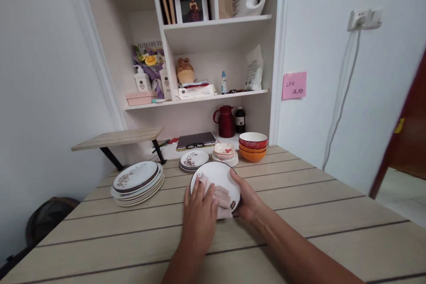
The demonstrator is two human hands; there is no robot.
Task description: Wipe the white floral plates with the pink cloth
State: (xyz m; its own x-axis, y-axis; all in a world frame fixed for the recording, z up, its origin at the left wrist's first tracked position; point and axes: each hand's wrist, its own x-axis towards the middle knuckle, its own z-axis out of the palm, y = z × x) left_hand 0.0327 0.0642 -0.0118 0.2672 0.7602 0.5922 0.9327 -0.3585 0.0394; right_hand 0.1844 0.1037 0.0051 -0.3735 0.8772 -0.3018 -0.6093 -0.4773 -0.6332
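Note:
A white plate (215, 174) with a dark rim is tilted up toward me above the table. My right hand (245, 195) grips its right edge, thumb on the upper face and the other fingers out of sight behind. With my left hand (199, 204) I press a pale pink cloth (221, 197) onto the plate's face. The cloth covers the lower middle of the plate, and its end hangs past the near rim. Just behind are a small stack of patterned plates (195, 159) and a pile of small dishes (224, 151).
Larger stacked plates (136, 177) stand at the left of the slatted table (299, 213), near a small raised wooden shelf (118, 137). Red and orange bowls (253, 146) are nested at the back right. Behind them are a red jug (226, 122) and a dark bottle (240, 120).

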